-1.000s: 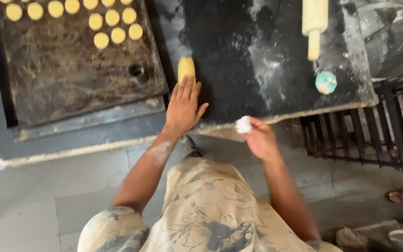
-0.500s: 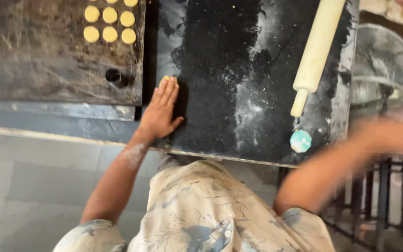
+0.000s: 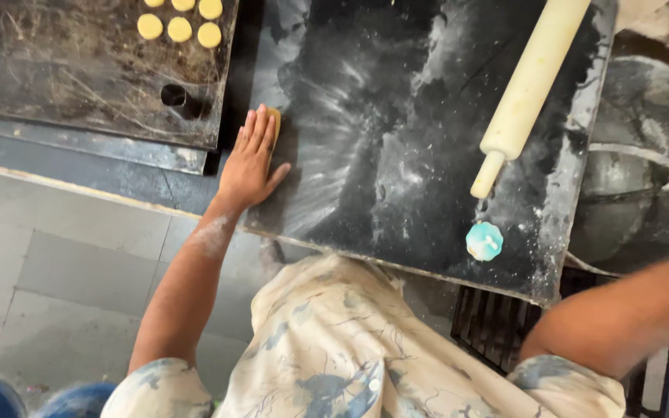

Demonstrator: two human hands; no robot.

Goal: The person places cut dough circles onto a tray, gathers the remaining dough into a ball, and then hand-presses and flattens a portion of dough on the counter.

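My left hand [image 3: 251, 159] lies flat, fingers together, on a yellow lump of dough [image 3: 273, 118] at the left edge of the black floured stone slab [image 3: 396, 155]. Only a sliver of the dough shows past my fingertips. My right arm [image 3: 621, 317] stretches out to the right; its hand runs off the frame's right edge and is hidden. A cream rolling pin [image 3: 528, 85] lies slanted on the slab's right side. A small light-blue round cutter [image 3: 484, 241] sits just below the pin's handle.
A dark metal tray [image 3: 79, 85] stands at upper left with yellow dough discs [image 3: 180, 29] at its top and a small dark cylinder [image 3: 173, 96]. A large grey metal pan [image 3: 644, 178] is on the right. Grey floor tiles lie lower left.
The view has shifted closer and left. My right hand, which held a small white lump near the slab's front edge, swung out right and left the frame. My left hand stays on the dough.
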